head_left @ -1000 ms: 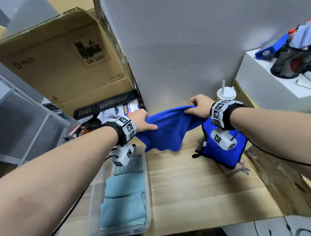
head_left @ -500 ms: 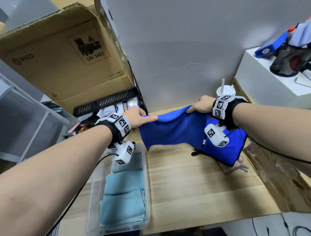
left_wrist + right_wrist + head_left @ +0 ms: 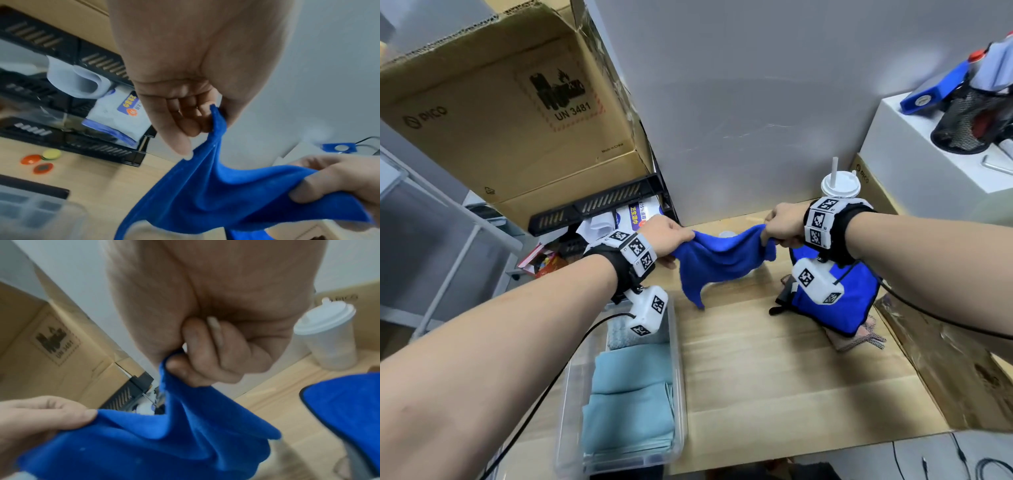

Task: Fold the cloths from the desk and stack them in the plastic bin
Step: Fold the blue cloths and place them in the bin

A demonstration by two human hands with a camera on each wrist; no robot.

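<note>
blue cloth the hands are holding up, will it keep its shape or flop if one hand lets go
Probably flop: the blue cloth sags between the left hand and right hand, one corner dangling. It looks light, since pinches alone carry it. The fleecy surface likely won't slip from the grip.

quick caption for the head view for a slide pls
Both hands, left hand and right hand, hold a blue cloth stretched above the desk, beside the plastic bin of folded cloths.
</note>
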